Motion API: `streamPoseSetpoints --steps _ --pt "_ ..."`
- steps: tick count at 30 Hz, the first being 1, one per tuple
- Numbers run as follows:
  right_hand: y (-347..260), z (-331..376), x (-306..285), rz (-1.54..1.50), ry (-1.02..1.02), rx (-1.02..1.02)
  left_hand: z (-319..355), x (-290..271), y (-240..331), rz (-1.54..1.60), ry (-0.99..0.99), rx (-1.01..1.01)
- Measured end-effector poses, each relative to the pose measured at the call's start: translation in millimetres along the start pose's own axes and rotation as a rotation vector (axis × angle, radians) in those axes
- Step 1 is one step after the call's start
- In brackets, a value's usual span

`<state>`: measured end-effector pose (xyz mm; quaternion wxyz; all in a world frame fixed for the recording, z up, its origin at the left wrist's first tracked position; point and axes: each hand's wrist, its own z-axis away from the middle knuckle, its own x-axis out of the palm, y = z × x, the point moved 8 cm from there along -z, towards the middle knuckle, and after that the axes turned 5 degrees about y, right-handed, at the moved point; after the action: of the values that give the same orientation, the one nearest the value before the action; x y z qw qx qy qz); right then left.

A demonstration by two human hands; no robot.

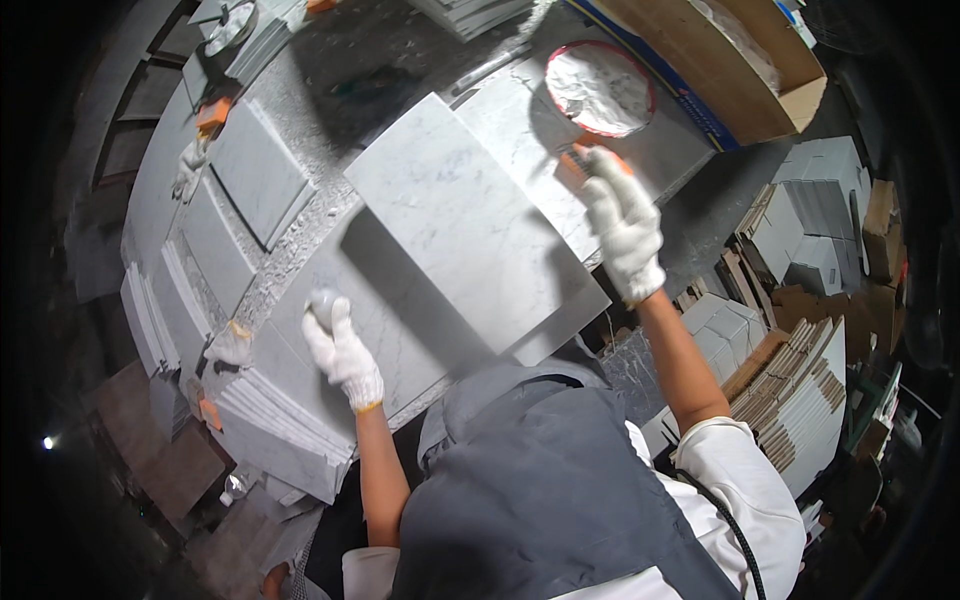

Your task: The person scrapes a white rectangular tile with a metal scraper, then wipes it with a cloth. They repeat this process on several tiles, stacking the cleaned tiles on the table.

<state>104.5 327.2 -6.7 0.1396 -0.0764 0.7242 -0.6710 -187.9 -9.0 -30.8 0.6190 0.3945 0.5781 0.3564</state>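
My left hand (343,352), in a white knit glove, is closed around a small pale, rounded, translucent thing (323,300) above the work surface. My right hand (625,225), gloved alike, grips a small orange-and-dark tool (574,163); motion blurs it and I cannot make out its kind. Just beyond that hand stands a red-rimmed bowl (651,103) with white paste or powder (598,88) in it. Between my hands a rectangular grey-veined marble tile (470,220) sits raised, casting a shadow onto the slab (400,345) below.
Stacked tiles (275,430) line the left side, with more tiles (262,170) farther off. White-gloved hands (190,168) of others appear there, near an orange block (212,115). An open cardboard box (735,60) stands far right. Folded cartons (795,400) and white boxes (820,190) fill the right.
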Motion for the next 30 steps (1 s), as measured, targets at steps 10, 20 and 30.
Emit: streamPoseSetpoints --steps 10,20,30 --pt "38 -99 -45 0.964 -0.112 -0.089 50 7 8 0.271 -0.096 -0.037" --pt "51 -114 -30 0.972 -0.247 0.025 62 9 15 0.264 -0.11 -0.045" --pt "70 -114 -39 0.733 -0.184 0.115 66 12 16 0.268 -0.136 -0.055"
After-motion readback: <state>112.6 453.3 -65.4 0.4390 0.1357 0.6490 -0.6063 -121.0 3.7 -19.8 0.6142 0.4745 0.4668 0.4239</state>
